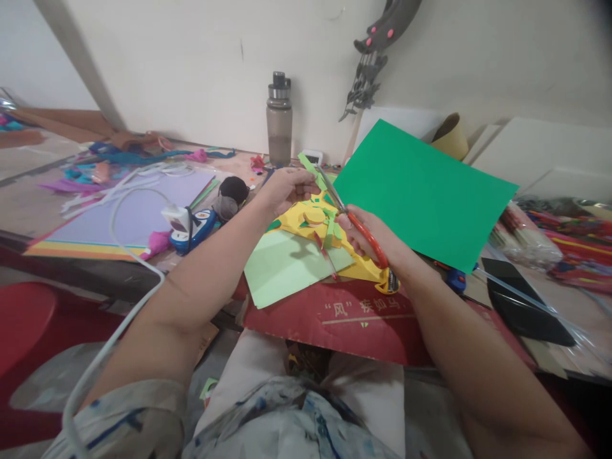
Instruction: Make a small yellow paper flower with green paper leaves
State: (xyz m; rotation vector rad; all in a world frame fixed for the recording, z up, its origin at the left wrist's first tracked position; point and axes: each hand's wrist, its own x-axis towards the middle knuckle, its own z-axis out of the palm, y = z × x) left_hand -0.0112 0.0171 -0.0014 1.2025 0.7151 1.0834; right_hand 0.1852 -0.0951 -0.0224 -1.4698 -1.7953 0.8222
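Note:
My left hand [295,188] pinches a light green paper strip [310,168] above the cluttered table. In my right hand [366,233] is a pair of scissors [366,237] with red handles, its metal blades pointing up and left beside the strip. I cannot tell whether the blades touch the paper. Yellow paper pieces [291,218] and green scraps lie below both hands. A pale green sheet [282,271] rests at the front, with a red pen-like stick [329,262] across its right part. A yellow roll-shaped tool [387,282] sits by my right wrist.
A large green sheet [425,191] stands out at the right. At the back is a grey water bottle [280,127]. Red cardboard [329,328] covers the table's front edge. On the left are a blue power strip [194,233], a white cable [115,325] and lilac sheets [119,220].

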